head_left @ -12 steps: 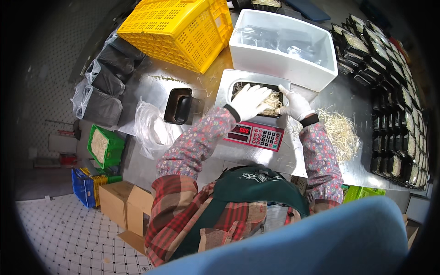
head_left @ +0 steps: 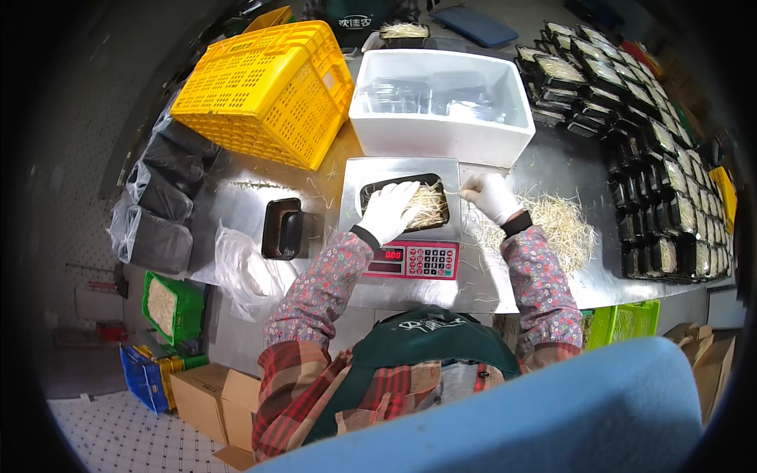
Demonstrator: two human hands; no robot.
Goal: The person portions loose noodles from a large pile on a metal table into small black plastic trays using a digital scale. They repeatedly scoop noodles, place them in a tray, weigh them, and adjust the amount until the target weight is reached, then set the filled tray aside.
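A black plastic tray [head_left: 444, 221] of pale bean sprouts [head_left: 426, 206] rests on the steel pan of a red-fronted digital scale [head_left: 410, 261]. My left hand [head_left: 389, 211], in a white glove, lies over the tray's left part with its fingers stretched out on the sprouts. Just off the tray's right rim is my white-gloved right hand [head_left: 490, 197], its thumb and fingers pinched together. A thin pale strand, seemingly a sprout, shows at those fingertips. Beside and below the right hand spreads a loose heap of bean sprouts [head_left: 560, 229] on the metal table.
Behind the scale stands a white foam box [head_left: 441, 138] with clear plastic inside, next to a yellow crate [head_left: 264, 94]. Left are an empty black tray [head_left: 281, 229], a plastic bag [head_left: 248, 268] and bagged black trays [head_left: 162, 229]. Stacked filled trays [head_left: 670, 173] line the right.
My right hand has drawn away from the tray to the right, and its fingers have closed to a pinch. My left hand stays over the sprouts. The whole view has shifted.
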